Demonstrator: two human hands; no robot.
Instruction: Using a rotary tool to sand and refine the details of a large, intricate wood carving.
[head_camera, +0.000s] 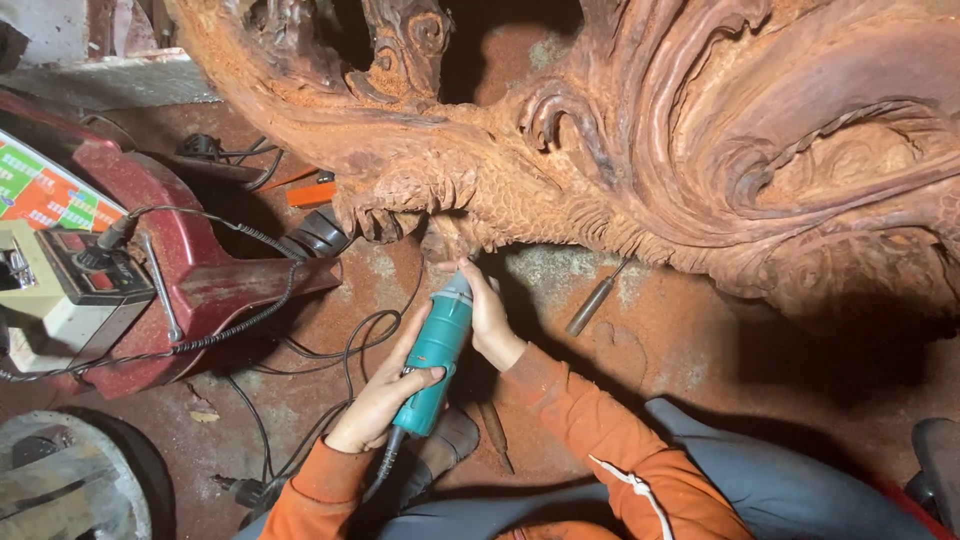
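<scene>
At frame centre, the left hand (385, 392) gripped the grinder (435, 350) at its rear for control, while the right hand (490, 318) clasped its nose, steadying the tip against the carving (640, 130).

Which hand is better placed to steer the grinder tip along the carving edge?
Probably the right hand: it sits at the nose of the teal handheld power grinder, right beside the scaled lower edge of the large reddish-brown carved wood sculpture. The left hand grips the rear body near the cord, farther back.
</scene>
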